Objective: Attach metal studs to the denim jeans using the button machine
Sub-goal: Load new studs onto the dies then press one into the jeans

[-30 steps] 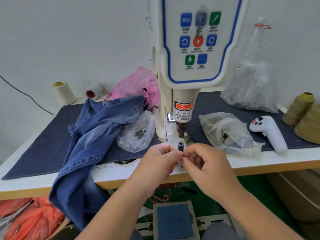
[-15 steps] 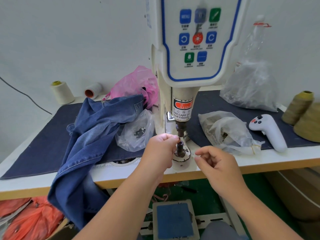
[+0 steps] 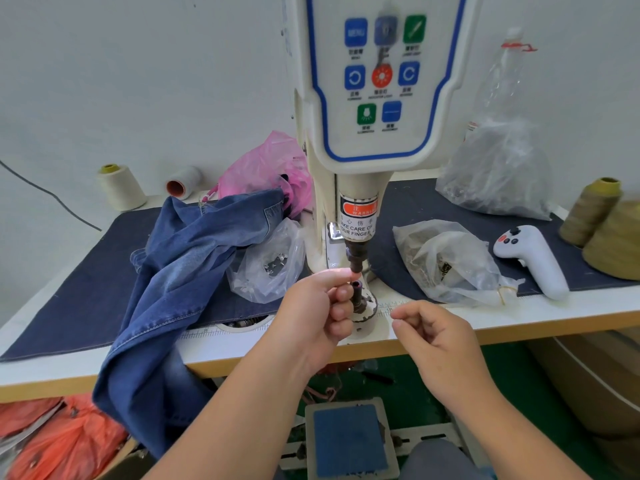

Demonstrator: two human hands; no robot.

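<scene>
Clearly, machine (image 3: 360,140) label (image 3: 358,221) reads "WARNING", "YOUR FINGER".

Your white surface (image 3: 540,315) carries a dark denim mat (image 3: 76,306). Left of your hands the jeans (image 3: 180,271) spill over its front edge; just beyond them stands the button machine (image 3: 346,188). Right of them lie a clear bag (image 3: 446,261) and a white controller (image 3: 533,258).
</scene>
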